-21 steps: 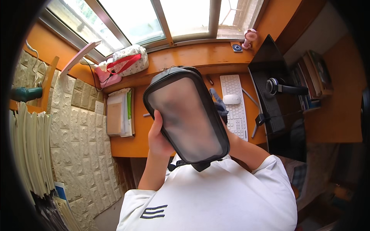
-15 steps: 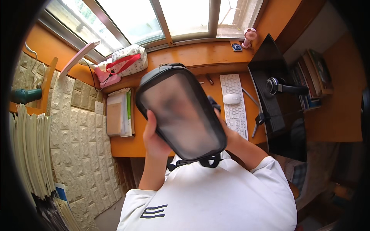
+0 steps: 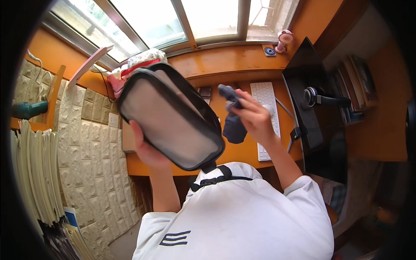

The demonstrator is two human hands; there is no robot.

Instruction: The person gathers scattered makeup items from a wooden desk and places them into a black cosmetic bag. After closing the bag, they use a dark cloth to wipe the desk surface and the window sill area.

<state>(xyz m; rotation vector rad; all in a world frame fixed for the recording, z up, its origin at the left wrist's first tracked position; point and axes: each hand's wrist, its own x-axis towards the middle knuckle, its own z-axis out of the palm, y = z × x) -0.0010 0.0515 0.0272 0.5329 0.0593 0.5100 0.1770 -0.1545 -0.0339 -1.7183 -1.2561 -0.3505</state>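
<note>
Two hands raised, pouch in left, dark cloth in right

Left hand (image 3: 149,149) grips a large black-rimmed pouch with a grey clear panel (image 3: 171,121) from beneath; fingers are hidden behind it, thumb side curled at its lower left edge. Pouch is held tilted, upper end toward the window, lower end near the chest, above the near edge of the orange counter (image 3: 242,56). A black strap with buckle (image 3: 216,175) hangs from its lower end onto the white shirt (image 3: 242,216).

Right hand (image 3: 253,117) is just right of the pouch, apart from it. Fingers are closed around a dark blue cloth (image 3: 233,123); part of the cloth sticks up above the fingers, the rest hangs below the palm.

Surroundings: white keyboard (image 3: 265,102) on the counter behind the right hand. Dark monitor (image 3: 307,104) to the right with headphones (image 3: 323,97) lying against it. Pink and red bag (image 3: 134,65) at the window end of the counter. Pale brick-pattern wall panel (image 3: 91,143) at left.
</note>
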